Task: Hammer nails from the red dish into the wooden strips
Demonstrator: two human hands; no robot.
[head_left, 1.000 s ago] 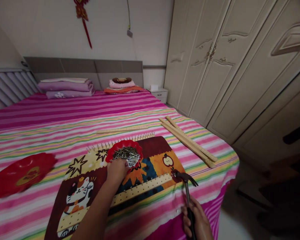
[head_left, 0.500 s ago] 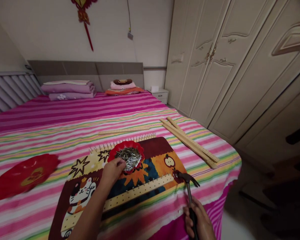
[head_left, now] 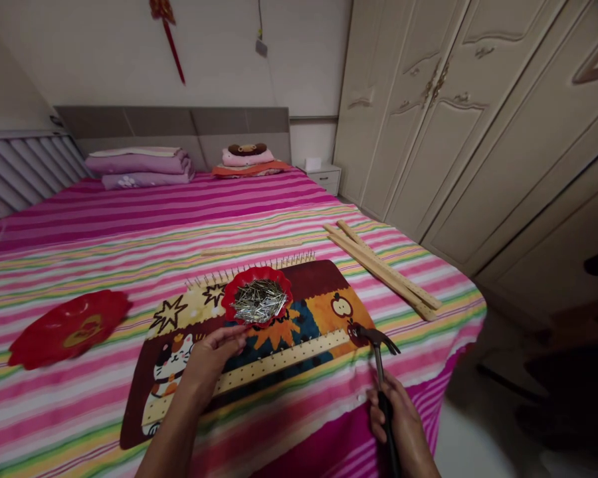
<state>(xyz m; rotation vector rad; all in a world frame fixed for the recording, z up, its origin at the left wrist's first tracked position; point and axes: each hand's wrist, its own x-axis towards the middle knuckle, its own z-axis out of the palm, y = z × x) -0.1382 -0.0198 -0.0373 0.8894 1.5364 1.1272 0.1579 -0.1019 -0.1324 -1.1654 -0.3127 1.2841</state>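
Note:
My right hand (head_left: 398, 415) is wrapped round the black handle of a claw hammer (head_left: 377, 352); its head lies over the mat's right edge. Just below a scalloped red bowl (head_left: 229, 307) full of loose nails (head_left: 260, 300), my left hand (head_left: 222, 346) has its thumb and fingers together; whatever is between them is too small to make out. Under that hand and to its right runs a pale wooden strip (head_left: 284, 358) with rows of holes, lying on a cartoon-patterned mat (head_left: 311, 282). Behind the bowl, another strip (head_left: 195, 287) carries a row of upright nails.
Several wooden strips (head_left: 383, 269) lie in a pile on the right of the bed, and a thin one (head_left: 252, 248) lies behind the mat. On the left sits a red scalloped plate (head_left: 70, 325). Folded bedding (head_left: 142, 169) stands by the headboard; a wardrobe (head_left: 403, 133) is at right.
My left hand has come out of the red bowl and moved down toward the near strip. The hammer stays in my right hand almost unmoved. The view has tilted slightly downward.

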